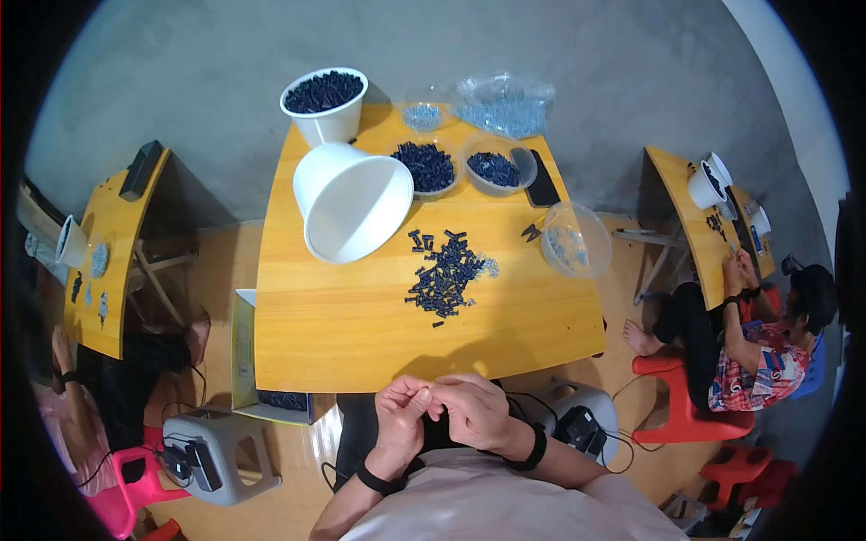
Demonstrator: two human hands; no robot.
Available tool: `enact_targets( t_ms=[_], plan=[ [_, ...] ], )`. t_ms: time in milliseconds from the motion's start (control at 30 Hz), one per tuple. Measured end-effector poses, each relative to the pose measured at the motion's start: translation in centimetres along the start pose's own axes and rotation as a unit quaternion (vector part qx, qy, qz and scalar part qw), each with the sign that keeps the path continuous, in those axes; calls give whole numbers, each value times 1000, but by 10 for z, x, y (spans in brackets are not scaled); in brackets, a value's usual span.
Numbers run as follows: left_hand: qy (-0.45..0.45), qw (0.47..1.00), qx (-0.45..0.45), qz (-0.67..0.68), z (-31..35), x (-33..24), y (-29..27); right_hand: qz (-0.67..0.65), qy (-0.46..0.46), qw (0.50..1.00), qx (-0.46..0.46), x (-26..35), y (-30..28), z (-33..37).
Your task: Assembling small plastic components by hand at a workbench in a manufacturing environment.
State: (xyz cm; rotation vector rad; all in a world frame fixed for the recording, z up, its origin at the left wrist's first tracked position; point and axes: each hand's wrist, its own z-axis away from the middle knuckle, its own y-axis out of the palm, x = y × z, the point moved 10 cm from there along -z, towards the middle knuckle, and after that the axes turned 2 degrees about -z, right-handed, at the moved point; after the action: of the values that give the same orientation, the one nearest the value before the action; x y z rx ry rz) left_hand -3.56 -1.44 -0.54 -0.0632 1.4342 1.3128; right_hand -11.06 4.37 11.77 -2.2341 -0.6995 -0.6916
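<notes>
Close together in front of the table's near edge, my left hand (401, 410) and my right hand (469, 413) meet at the fingertips. Both are closed in a pinch, and whatever lies between the fingers is too small to make out. Beyond them, on the wooden table (334, 316), lies a loose pile of small black plastic parts (442, 281). A little heap of small shiny metal pieces (489, 267) touches the pile's right side.
A tipped white bucket (356, 207) lies left of the pile; another bucket (325, 126) of black parts stands behind. Along the back are bowls (494, 187), a bag of metal pieces (505, 113) and a phone (543, 185). Pliers (534, 231) lie near a clear tub (577, 252). People sit at both sides.
</notes>
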Motion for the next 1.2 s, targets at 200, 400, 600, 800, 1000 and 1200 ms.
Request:
enact_targets(
  t_ms=[200, 400, 600, 800, 1000, 1200],
  plan=[
    [41, 990, -37, -128, -27, -23, -10, -38, 175, 984, -27, -68, 3, -3],
    [110, 982, -98, -115, -45, -50, -45, 95, 162, 981, 52, -102, 19, -24],
    [161, 968, -90, -169, -42, -54, -48, 155, 130, 971, 129, -110, 47, -19],
    [154, 978, -78, -119, -46, -54, -50, -1, 192, 979, 69, -116, 38, -16],
    [114, 989, -67, -62, -45, -56, -48, -294, 310, 903, 37, -100, 41, -25],
    [109, 991, -33, -74, -20, -71, -21, -418, 358, 835, 29, -69, 42, -27]
  ],
)
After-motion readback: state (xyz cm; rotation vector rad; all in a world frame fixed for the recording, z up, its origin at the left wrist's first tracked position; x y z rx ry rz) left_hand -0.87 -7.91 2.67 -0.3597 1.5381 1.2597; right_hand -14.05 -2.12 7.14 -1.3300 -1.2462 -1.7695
